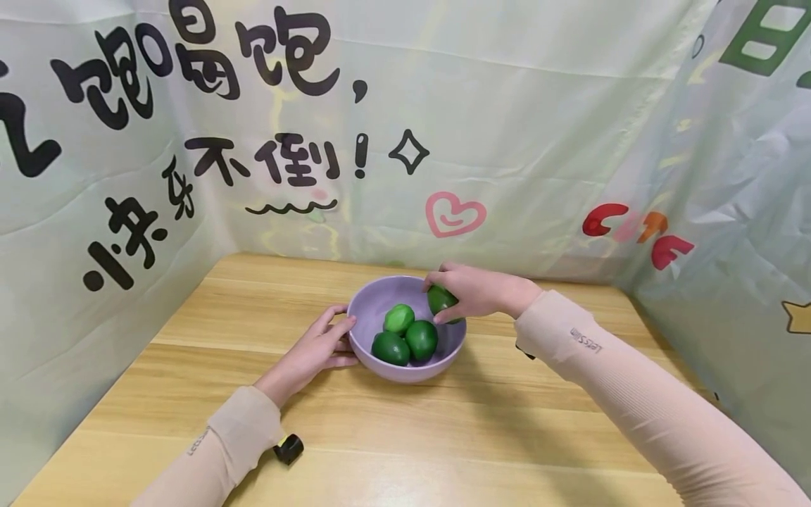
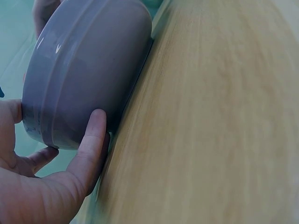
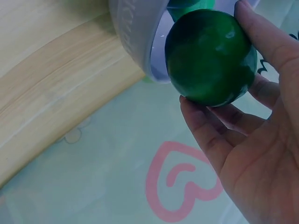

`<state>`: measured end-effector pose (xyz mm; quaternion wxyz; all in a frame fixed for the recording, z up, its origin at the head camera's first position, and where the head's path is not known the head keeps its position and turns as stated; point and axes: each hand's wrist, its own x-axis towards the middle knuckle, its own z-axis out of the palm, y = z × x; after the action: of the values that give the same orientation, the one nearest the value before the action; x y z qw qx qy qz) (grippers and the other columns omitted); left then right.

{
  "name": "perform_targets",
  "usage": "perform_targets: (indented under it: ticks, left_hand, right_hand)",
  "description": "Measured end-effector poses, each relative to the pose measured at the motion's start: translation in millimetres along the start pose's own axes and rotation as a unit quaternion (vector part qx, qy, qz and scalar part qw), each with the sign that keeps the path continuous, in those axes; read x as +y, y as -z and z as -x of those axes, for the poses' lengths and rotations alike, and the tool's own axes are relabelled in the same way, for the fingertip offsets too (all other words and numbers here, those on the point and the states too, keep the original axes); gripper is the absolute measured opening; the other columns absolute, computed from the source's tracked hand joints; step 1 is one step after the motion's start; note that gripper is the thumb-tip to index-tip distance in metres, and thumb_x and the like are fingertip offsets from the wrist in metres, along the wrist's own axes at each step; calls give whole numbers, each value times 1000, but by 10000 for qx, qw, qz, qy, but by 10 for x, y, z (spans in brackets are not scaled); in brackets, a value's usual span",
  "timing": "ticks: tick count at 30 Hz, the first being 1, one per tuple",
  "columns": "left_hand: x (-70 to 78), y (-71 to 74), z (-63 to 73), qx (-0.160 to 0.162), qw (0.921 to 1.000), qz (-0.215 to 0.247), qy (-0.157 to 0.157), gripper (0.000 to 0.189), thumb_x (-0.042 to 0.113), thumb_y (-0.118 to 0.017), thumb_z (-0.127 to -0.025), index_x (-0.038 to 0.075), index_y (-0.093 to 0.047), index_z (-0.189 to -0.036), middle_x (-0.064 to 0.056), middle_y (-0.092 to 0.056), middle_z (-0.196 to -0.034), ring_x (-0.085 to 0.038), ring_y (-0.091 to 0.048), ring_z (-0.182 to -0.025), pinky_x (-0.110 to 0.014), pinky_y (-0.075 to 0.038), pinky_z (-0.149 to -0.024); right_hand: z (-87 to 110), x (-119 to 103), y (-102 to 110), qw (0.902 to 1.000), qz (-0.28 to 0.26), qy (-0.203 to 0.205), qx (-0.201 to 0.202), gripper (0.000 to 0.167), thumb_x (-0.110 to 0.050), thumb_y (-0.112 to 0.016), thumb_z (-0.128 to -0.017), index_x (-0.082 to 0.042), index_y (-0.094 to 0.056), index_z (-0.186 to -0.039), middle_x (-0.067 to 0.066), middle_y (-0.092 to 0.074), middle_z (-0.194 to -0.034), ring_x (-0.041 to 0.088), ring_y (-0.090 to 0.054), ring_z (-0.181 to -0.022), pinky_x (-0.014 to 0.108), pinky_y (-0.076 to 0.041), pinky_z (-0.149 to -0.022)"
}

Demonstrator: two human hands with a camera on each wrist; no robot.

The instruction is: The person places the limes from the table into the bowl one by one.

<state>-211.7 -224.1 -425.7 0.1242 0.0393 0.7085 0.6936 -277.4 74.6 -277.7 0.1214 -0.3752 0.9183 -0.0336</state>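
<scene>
A light purple bowl [image 1: 405, 373] stands on the wooden table, with three green limes inside, one of them lighter [image 1: 400, 319] and two dark [image 1: 391, 348]. At the bowl's left side my left hand [image 1: 319, 341] holds it, thumb at the rim and fingers against the outer wall [image 2: 93, 70]. Over the right far part of the rim, my right hand [image 1: 478, 289] grips another dark green lime [image 3: 212, 58] between thumb and fingers. In the right wrist view this glossy, rounded lime overlaps the bowl's opening.
The wooden table [image 1: 393, 443] meets a pale printed cloth [image 1: 538, 155] at the back and on both sides. A small black object [image 1: 289, 449] sits by the left cuff.
</scene>
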Motion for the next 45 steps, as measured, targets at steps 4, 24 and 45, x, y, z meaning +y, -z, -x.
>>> perform_targets:
  ticks: [4, 24, 45]
  left_hand:
    - [-9, -2, -1, 14, 10000, -8, 12, 55, 36, -48, -116, 14, -32, -163, -32, -49, -146, -31, -72, -116, -45, -66, -101]
    - [19, 6, 1, -21, 10000, -80, 20, 55, 37, -48, -116, 16, -32, -164, -31, -50, -146, -32, -71, -119, -45, -65, -102]
    - [7, 10, 20, 7, 10000, -3, -62, 52, 35, -49, -116, 13, -35, -161, -32, -50, -146, -37, -71, -122, -46, -65, -102]
  right_hand:
    - [-37, -38, -20, 9998, 148, -6, -130, 58, -36, -83, -97, -11, -61, -145, 13, -57, -130, 24, -60, -111, 40, -58, -101]
    - [-211, -108, -70, 9955, 708, -32, -634, 54, -38, -82, -97, -15, -62, -142, 11, -59, -128, 23, -62, -111, 38, -58, -100]
    - [-402, -181, -106, 9880, 1251, 65, -898, 58, -44, -82, -96, -15, -62, -142, 8, -64, -125, 21, -60, -114, 37, -56, -105]
